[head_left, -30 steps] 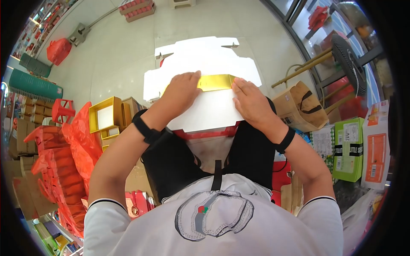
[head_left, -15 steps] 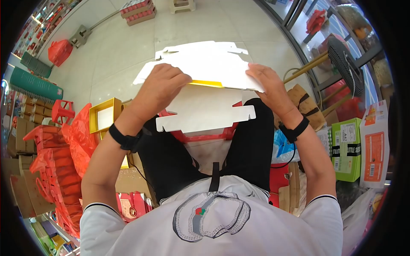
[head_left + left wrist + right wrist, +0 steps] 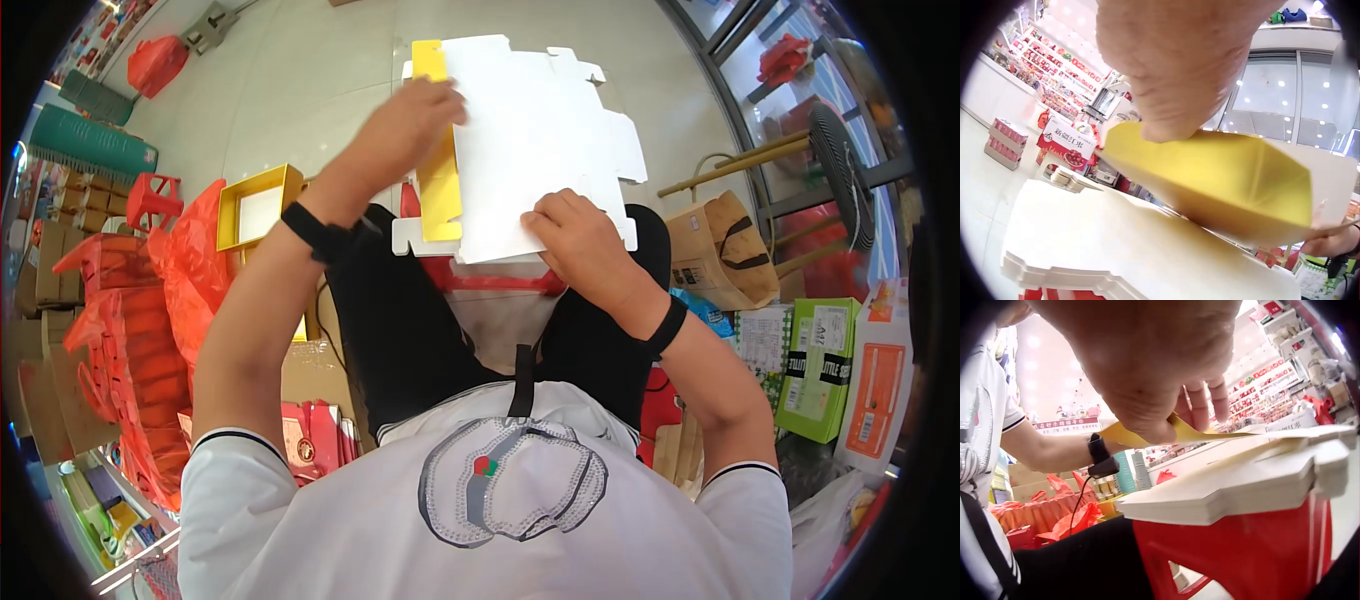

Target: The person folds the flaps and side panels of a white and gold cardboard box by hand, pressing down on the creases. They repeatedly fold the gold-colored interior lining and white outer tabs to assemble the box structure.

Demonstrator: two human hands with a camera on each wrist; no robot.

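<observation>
A flat white cardboard box blank [image 3: 540,130] with a yellow flap [image 3: 437,185] is held tilted above a stack of white blanks [image 3: 1241,487] on a red stool [image 3: 490,280]. My left hand [image 3: 415,120] grips the blank at its far left edge, by the yellow flap [image 3: 1210,175]. My right hand [image 3: 575,235] pinches the near right edge, with fingers curled over the sheet [image 3: 1191,434]. In the left wrist view the stack [image 3: 1116,244] lies just under the lifted blank.
A yellow tray [image 3: 255,210] and red plastic bags [image 3: 190,270] lie on the floor at the left. A brown paper bag [image 3: 715,250], a green box [image 3: 820,360] and a fan [image 3: 840,170] stand at the right. Tiled floor stretches beyond the stool.
The top blank has been lifted off the stack and turned, so the yellow flap now runs lengthwise at the left. My left hand moved farther away and my right hand came nearer.
</observation>
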